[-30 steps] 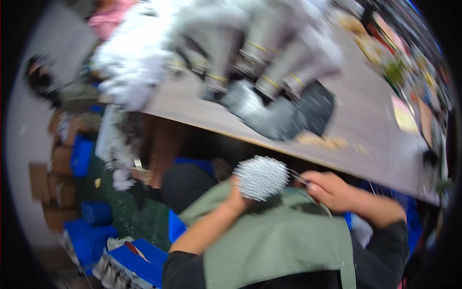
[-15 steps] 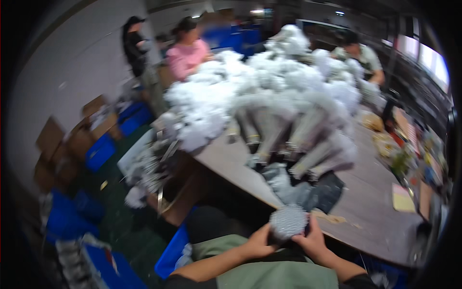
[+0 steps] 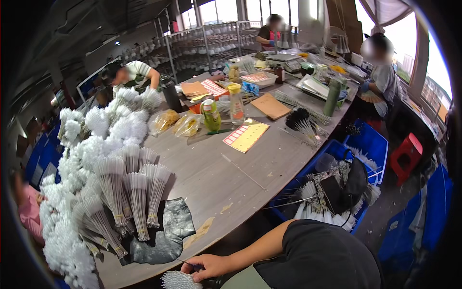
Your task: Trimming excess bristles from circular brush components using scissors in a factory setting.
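One right hand [image 3: 208, 266], grip closed on a thin dark tool [image 3: 197, 266]. Round white bundle [image 3: 179, 281] right beside it, just off the desk [image 3: 211, 188]. On the desk: dark sheet [image 3: 166, 241], tied stalks [image 3: 138, 204], then white tufts [image 3: 94, 159] heaped.

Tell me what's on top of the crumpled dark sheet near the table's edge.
The dark sheet carries the tied ends of some bundles of white-tipped stems on its left part. How much sheet continues beneath them is hidden, as is the tabletop under it.
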The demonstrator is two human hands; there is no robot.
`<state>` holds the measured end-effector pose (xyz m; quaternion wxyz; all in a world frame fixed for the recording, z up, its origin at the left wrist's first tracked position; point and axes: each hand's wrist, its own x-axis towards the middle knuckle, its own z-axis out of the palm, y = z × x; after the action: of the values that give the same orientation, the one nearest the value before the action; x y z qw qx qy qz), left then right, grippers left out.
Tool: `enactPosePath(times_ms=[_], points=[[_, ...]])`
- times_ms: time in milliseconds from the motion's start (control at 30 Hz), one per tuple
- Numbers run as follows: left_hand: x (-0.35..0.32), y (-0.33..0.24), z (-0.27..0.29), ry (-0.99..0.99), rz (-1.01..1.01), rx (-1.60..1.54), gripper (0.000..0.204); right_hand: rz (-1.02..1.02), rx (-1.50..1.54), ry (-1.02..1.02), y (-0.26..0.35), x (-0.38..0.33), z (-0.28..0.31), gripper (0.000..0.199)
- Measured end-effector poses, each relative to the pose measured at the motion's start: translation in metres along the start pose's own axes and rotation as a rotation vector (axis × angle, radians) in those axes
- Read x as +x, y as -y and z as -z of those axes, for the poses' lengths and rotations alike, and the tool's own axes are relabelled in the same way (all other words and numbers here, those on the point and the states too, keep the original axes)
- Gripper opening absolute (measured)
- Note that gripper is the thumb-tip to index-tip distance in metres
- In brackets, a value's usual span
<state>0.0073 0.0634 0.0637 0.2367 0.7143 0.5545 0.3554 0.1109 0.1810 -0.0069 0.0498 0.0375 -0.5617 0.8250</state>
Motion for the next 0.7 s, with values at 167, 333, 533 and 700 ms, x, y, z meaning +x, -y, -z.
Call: enactPosePath(times_ms=[167, 333, 533, 700], points=[[0.005, -0.007, 0.001, -0.132, 0.12, -0.026, 0.037, 0.051, -0.089, -0.132, 0.007, 0.003, 0.015, 0.04], [-0.034, 0.016, 0.012, -0.133, 0.234, 0.144, 0.042, 0.02, -0.127, -0.12, 0.017, 0.024, 0.018, 0.034], [0.005, 0.031, 0.006, -0.608, 0.267, -0.664, 0.038, 0.172, -0.311, -0.215, 0.031, 0.034, 0.038, 0.029], [-0.009, 0.119, 0.008, -0.465, 0.146, -0.681, 0.034, 0.208, -0.537, -0.344, 0.031, 0.031, 0.057, 0.018]])
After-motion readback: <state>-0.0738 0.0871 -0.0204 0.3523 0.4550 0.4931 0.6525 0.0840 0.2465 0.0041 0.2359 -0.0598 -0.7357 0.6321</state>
